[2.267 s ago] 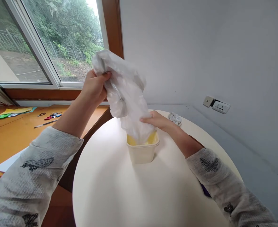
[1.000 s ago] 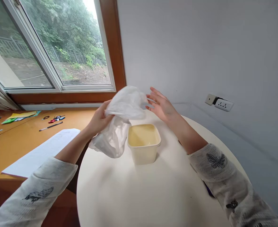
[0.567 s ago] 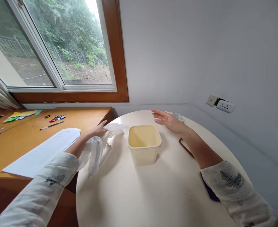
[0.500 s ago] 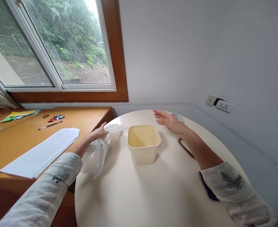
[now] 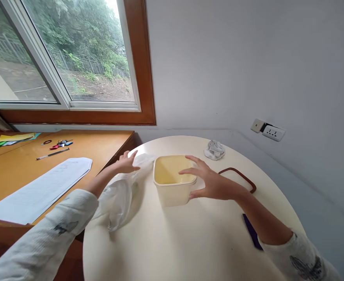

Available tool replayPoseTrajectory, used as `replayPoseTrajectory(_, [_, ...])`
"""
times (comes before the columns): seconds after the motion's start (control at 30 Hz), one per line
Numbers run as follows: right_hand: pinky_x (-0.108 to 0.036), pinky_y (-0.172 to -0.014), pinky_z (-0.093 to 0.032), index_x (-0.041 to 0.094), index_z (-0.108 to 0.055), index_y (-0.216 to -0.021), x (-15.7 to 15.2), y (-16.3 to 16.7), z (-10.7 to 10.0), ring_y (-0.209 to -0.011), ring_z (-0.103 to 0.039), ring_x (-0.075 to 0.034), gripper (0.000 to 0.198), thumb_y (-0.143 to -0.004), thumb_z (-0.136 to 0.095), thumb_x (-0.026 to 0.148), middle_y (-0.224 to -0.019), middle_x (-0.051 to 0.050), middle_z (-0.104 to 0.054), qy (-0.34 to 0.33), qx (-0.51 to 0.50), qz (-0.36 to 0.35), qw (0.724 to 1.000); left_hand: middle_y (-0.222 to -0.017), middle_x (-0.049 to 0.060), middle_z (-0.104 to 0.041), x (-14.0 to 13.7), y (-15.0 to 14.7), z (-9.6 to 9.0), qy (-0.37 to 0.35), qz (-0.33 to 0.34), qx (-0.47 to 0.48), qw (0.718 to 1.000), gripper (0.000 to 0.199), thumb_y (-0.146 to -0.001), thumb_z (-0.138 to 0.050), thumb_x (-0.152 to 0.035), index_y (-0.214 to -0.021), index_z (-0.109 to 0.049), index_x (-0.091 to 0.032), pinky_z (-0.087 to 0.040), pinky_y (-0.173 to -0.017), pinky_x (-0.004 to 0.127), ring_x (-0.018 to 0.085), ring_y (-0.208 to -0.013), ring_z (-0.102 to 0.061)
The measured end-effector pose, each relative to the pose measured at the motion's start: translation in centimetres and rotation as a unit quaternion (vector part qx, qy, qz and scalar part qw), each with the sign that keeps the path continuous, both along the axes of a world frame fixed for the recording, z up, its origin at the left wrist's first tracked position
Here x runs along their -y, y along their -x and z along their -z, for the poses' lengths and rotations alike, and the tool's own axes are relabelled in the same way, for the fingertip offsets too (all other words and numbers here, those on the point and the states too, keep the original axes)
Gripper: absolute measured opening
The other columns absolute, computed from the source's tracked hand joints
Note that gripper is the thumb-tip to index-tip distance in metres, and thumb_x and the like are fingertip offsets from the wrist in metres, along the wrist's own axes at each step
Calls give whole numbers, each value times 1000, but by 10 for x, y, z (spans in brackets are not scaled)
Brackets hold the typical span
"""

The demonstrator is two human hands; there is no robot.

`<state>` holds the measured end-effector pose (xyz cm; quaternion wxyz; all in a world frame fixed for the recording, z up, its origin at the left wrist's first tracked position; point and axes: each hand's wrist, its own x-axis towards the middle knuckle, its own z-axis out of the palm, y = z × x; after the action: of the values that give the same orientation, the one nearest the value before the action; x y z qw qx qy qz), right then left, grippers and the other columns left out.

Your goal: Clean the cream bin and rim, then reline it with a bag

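A cream square plastic container (image 5: 172,195) stands upright on the round table. My right hand (image 5: 211,181) is at its right side with fingers spread; two fingers reach across the rim and the thumb is near the lower right corner. Whether it touches the container I cannot tell. My left hand (image 5: 126,163) is over a crumpled clear plastic bag (image 5: 121,199), fingers apart, holding nothing. The bag lies left of the container, partly hidden behind my left hand and forearm.
The round white table (image 5: 172,249) also bears a crumpled white bundle (image 5: 214,150), a brown rounded frame (image 5: 249,181) and a dark purple item (image 5: 252,232) beneath my right forearm. On the wooden desk (image 5: 107,142) lie papers (image 5: 43,187), a pen (image 5: 52,153) and keys (image 5: 62,144). A wall socket (image 5: 273,132) is at right.
My right hand has come left and down from beyond the container to its right side. My left hand has let go of the plastic bag, which now lies spread on the table.
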<state>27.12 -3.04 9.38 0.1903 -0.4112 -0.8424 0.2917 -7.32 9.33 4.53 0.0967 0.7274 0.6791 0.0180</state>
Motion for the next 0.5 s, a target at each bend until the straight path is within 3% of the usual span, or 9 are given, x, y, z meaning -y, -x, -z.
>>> replayPoseTrajectory(0.1, [-48,-105,-27,33,-58,-110,9,8,7,-137,-13,-28,38,-73,-67,36,-148,-1,-16,-62,3,14,998,-147,17,-18,15,-12,-28,-82,77,106,988,85,-69,-59,-51,-141,-21,-26,-25,-100,53,40,-133,-17])
replayPoseTrajectory(0.2, [-43,-104,-30,25,-62,-94,11,12,13,-135,-19,-24,17,-77,-63,27,-145,-3,-25,-115,-14,32,993,-137,10,-40,38,-41,-36,-142,89,315,934,57,-79,-49,-52,-129,-42,-26,-31,-101,45,29,-125,-38])
replayPoseTrajectory(0.3, [-40,-101,-36,23,-59,-83,10,12,16,-132,-28,-22,5,-78,-61,23,-143,-4,-29,-132,-32,49,990,-123,11,-53,58,-74,-19,-149,29,546,824,49,-82,-45,-51,-119,-52,-19,-34,-101,41,25,-118,-47])
replayPoseTrajectory(0.4, [-40,-100,-38,22,-58,-82,12,11,18,-130,-32,-23,3,-79,-60,22,-143,-4,-29,-137,-40,58,988,-131,12,-47,72,-94,7,-97,16,700,707,58,-85,-36,-56,-131,-40,-21,-31,-104,43,25,-127,-38])
replayPoseTrajectory(0.43, [-40,-100,-37,22,-57,-82,12,10,19,-130,-32,-23,3,-79,-59,22,-143,-4,-30,-141,-42,61,987,-136,11,-42,75,-97,15,-85,27,724,684,63,-85,-33,-59,-137,-32,-24,-29,-105,44,25,-130,-34])
replayPoseTrajectory(0.5, [-39,-98,-39,22,-57,-82,13,9,22,-128,-36,-23,3,-80,-59,22,-143,-5,-30,-146,-48,69,986,-144,8,-31,82,-100,29,-64,63,734,673,75,-80,-35,-67,-142,-15,-31,-26,-107,46,27,-134,-26])
